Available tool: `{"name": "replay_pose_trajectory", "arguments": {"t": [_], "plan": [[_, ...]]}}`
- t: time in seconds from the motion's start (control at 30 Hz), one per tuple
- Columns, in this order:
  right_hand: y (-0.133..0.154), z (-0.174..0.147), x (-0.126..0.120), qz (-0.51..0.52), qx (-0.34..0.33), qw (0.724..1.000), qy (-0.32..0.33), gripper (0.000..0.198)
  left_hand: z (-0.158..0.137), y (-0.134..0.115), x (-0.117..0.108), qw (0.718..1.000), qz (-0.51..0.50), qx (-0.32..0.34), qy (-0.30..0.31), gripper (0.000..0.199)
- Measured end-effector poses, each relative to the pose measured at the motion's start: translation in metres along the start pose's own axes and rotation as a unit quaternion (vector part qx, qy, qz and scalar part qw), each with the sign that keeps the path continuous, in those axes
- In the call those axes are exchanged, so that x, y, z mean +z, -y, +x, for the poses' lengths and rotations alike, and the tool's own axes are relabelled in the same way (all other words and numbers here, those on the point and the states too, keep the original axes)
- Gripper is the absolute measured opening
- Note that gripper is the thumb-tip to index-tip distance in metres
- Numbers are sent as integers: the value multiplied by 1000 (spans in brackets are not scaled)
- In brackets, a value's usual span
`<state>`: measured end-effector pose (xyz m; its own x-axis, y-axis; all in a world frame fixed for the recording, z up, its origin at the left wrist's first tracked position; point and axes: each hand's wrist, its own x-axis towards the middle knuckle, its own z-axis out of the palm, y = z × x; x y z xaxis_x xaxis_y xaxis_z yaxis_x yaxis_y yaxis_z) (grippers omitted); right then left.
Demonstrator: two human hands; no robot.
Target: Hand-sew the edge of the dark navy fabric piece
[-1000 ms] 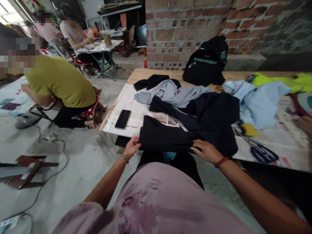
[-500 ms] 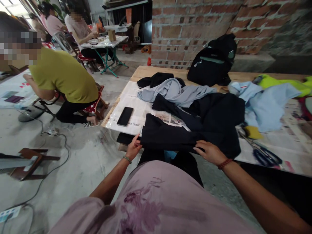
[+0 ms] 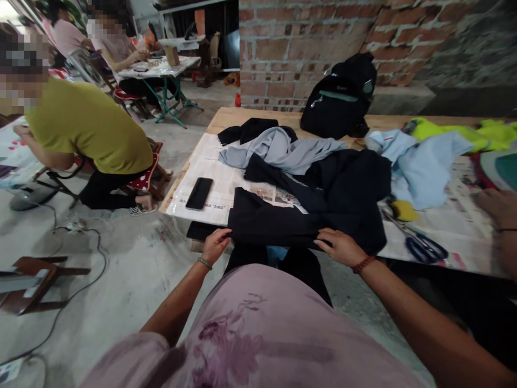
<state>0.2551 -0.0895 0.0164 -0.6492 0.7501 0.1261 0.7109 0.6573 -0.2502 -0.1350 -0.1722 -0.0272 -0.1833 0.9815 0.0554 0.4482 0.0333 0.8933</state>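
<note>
A dark garment [image 3: 274,220] lies along the table's front edge, its narrow end flat at the left and its bulk heaped to the right. My left hand [image 3: 217,245] pinches the corner of that narrow end between thumb and fingers. Farther right, my right hand [image 3: 339,245] grips the garment's near edge, fingers closed on the cloth. Behind it are a crumpled grey cloth [image 3: 278,148] and a black cloth [image 3: 256,130]. A phone [image 3: 199,193] rests to the left of the garment on newspaper.
Scissors [image 3: 426,248] and a yellow object [image 3: 405,210] lie at the right, below a light blue cloth [image 3: 428,167]. A black backpack [image 3: 337,102] stands at the back. Another person's hand [image 3: 498,207] reaches in at the right edge. Someone in a yellow-green shirt [image 3: 89,116] sits at the left.
The view has turned slightly right, bringing another person's hand in at the right edge. My left hand's fingers have drawn together on the garment's corner; my right hand keeps its hold.
</note>
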Motion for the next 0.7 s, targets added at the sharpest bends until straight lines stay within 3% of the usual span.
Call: {"name": "replay_pose_trajectory", "arguments": {"t": [0.17,0.3,0.53,0.7], "plan": [[-3,3,-7,16,14,1000,10,19,11,-14,-13,1000,8,24,2,22],[-5,7,-14,71,23,997,-31,21,27,-39,-32,997,47,54,1,25],[0,12,-17,173,110,975,-82,50,48,-67,-49,990,96,98,-40,24],[-3,10,-15,196,86,972,-98,26,50,-71,-48,988,119,77,-57,25]]}}
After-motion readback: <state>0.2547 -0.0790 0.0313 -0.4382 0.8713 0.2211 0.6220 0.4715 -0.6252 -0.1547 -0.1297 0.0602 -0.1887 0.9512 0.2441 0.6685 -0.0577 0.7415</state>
